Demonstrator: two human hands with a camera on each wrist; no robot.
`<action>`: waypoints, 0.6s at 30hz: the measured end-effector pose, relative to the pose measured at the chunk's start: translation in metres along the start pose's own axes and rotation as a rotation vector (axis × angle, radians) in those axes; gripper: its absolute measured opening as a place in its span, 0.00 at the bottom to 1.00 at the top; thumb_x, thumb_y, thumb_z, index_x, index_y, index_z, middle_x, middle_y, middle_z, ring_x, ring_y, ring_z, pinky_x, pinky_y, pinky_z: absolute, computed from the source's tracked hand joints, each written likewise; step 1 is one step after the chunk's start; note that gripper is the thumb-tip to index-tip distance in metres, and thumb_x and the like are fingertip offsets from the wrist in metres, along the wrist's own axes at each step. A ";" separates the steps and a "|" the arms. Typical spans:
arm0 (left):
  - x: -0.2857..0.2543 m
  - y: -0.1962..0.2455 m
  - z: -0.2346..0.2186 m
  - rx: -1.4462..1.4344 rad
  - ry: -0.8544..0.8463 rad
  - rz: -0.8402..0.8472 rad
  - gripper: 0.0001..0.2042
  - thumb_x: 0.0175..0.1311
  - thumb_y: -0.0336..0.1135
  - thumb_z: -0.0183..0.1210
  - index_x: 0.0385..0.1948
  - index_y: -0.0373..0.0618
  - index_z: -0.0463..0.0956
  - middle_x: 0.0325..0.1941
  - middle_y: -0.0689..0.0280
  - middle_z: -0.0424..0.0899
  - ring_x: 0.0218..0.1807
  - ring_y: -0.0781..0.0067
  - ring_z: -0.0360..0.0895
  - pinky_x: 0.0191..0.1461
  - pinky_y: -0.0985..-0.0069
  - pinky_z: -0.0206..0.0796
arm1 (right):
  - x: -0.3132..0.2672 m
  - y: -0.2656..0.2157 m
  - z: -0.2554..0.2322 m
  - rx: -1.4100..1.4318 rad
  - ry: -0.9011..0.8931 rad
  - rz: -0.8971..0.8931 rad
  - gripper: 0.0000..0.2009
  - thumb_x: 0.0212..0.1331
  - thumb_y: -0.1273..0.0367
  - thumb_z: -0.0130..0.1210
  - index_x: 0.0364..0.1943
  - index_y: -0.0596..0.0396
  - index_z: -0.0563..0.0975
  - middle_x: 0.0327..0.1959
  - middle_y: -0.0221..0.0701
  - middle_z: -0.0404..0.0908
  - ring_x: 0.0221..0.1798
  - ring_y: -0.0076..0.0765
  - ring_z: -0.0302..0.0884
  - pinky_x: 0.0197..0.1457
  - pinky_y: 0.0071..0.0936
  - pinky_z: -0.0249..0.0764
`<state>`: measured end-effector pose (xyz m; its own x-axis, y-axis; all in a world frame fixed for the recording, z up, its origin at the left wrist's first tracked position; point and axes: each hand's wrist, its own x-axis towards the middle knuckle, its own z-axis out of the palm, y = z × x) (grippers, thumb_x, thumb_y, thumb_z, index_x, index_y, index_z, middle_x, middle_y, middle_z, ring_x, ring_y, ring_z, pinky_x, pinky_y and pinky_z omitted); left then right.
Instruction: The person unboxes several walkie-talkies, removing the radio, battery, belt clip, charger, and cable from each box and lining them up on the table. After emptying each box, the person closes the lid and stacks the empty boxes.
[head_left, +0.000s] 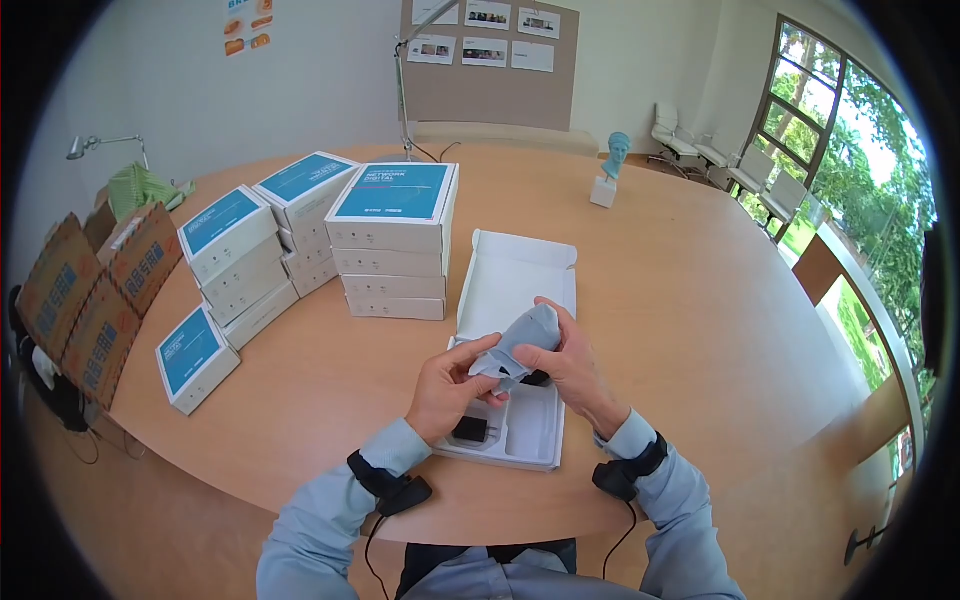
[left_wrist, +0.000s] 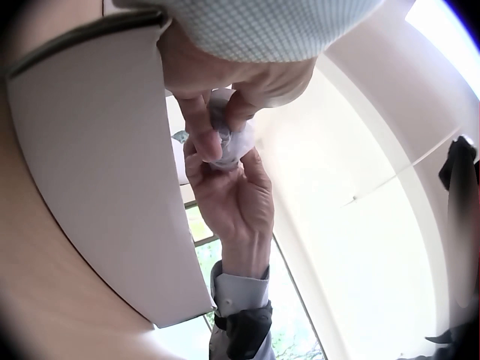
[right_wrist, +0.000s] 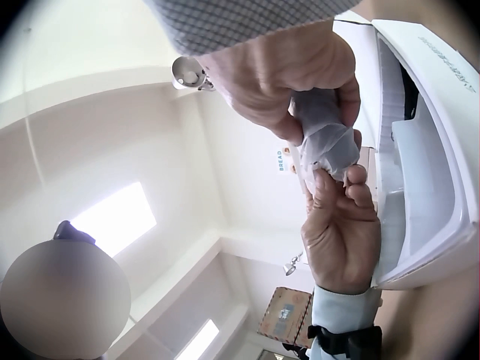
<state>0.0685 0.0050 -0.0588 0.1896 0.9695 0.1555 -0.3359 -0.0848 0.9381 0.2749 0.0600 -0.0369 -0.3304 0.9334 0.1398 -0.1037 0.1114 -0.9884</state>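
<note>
Both hands hold a bundle wrapped in thin pale paper (head_left: 530,335) above an opened white box (head_left: 535,455). The right hand (head_left: 568,365) grips the bundle's smooth upper part, thumb across its front. At the crumpled lower end, the left hand (head_left: 445,385) pinches the wrapping between thumb and fingers. In the right wrist view the wrapper (right_wrist: 330,146) is twisted and creased where the left fingertips (right_wrist: 322,180) meet it. What the wrapping contains is hidden. A black power adapter (head_left: 470,429) lies in the left compartment of the box's tray; the box lid (head_left: 520,275) is folded back.
Stacked white boxes with blue tops (head_left: 390,195) stand left of the open box. One single box (head_left: 195,355) lies nearer the left table edge. Brown cartons (head_left: 95,310) are beyond that edge. A lamp (head_left: 402,100) and a small bust (head_left: 616,160) stand farther back.
</note>
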 end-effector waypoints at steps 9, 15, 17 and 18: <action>0.002 -0.013 -0.009 0.068 0.204 0.156 0.08 0.73 0.23 0.58 0.49 0.32 0.81 0.47 0.55 0.87 0.40 0.67 0.87 0.41 0.72 0.86 | 0.001 -0.003 -0.005 0.468 -0.050 0.232 0.31 0.73 0.54 0.58 0.70 0.57 0.64 0.59 0.41 0.75 0.56 0.43 0.83 0.42 0.40 0.90; -0.002 -0.010 -0.007 0.214 0.247 0.337 0.06 0.78 0.25 0.53 0.45 0.34 0.78 0.56 0.57 0.83 0.48 0.73 0.83 0.53 0.73 0.80 | 0.001 0.003 -0.005 0.508 0.003 0.288 0.31 0.73 0.46 0.53 0.66 0.55 0.68 0.58 0.44 0.77 0.55 0.46 0.83 0.40 0.40 0.89; -0.002 -0.008 -0.006 0.197 0.176 0.374 0.06 0.80 0.27 0.50 0.48 0.36 0.75 0.54 0.58 0.83 0.49 0.74 0.82 0.54 0.74 0.77 | 0.003 0.006 -0.007 0.527 -0.013 0.306 0.30 0.73 0.46 0.53 0.65 0.56 0.69 0.57 0.44 0.77 0.55 0.46 0.83 0.39 0.40 0.90; -0.002 -0.007 -0.007 0.201 0.193 0.383 0.06 0.80 0.27 0.50 0.48 0.36 0.75 0.54 0.58 0.83 0.49 0.74 0.82 0.54 0.74 0.77 | 0.003 0.006 -0.007 0.542 0.012 0.312 0.30 0.73 0.47 0.53 0.65 0.56 0.70 0.57 0.45 0.78 0.54 0.46 0.83 0.38 0.40 0.90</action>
<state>0.0636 0.0049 -0.0679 -0.0942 0.8833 0.4593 -0.1591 -0.4687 0.8689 0.2797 0.0658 -0.0427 -0.4117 0.8982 -0.1539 -0.4663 -0.3527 -0.8113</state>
